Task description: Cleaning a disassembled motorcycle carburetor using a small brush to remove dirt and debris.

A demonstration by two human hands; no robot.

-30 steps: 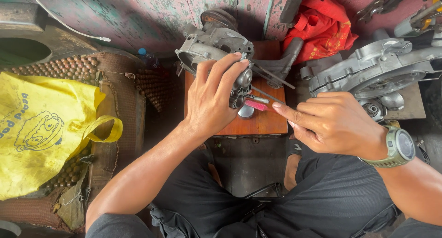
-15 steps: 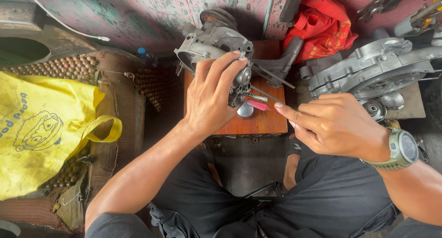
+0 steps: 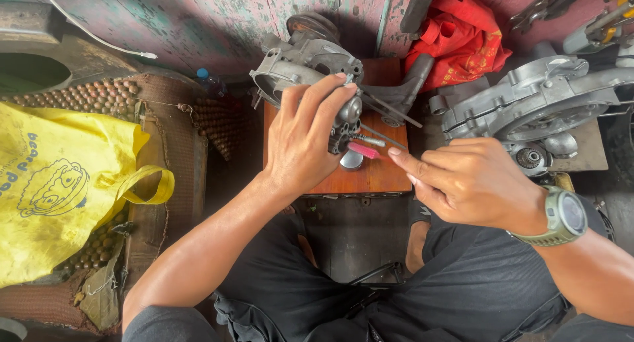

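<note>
Two hands over small wooden surface (image 3: 370,177), left hand (image 3: 304,140) gripping grey metal engine part (image 3: 310,64) on it, right hand (image 3: 472,180) pinching pink-handled tool (image 3: 364,150) toward part, yellow bag (image 3: 59,177) far left.

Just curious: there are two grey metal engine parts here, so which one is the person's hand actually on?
The smaller engine part on the wooden stool; the left hand rests on it. The larger one lies untouched at right.

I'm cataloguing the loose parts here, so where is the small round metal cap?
In the head view the small round metal cap lies near the middle of the wooden stool top, just below the engine part under the left hand, beside the pink-handled tool.
</note>
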